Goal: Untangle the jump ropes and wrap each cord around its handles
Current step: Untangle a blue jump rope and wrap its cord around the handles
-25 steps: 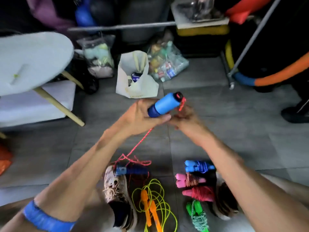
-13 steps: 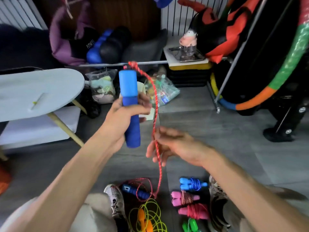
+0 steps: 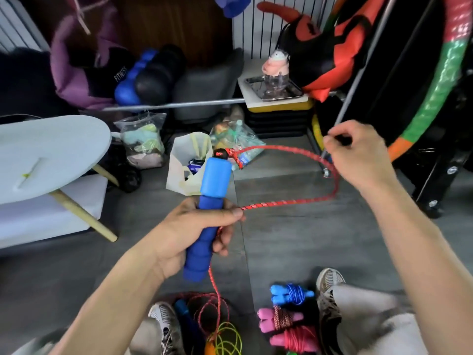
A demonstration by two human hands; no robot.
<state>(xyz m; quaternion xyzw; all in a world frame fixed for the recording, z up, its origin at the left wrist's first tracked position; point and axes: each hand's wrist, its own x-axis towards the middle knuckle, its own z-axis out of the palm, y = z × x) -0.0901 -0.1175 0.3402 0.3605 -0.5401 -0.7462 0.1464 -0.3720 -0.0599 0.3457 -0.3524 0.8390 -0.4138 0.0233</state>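
Blue-handled jump rope held up over the floor, its red cord drawn into a loop.

The left hand (image 3: 197, 226) has its grip clenched round the blue handle (image 3: 204, 216), held nearly upright at frame centre, thumb pressing the red cord (image 3: 286, 202) against it. The cord leaves the handle's top, arcs toward 2 o'clock to the right hand (image 3: 358, 155), whose grip pinches it, then returns to the thumb. At 6 o'clock it drops to the second blue handle (image 3: 186, 321) on the floor (image 3: 294, 239); wrapped ropes (image 3: 286, 319) lie at 5 o'clock.
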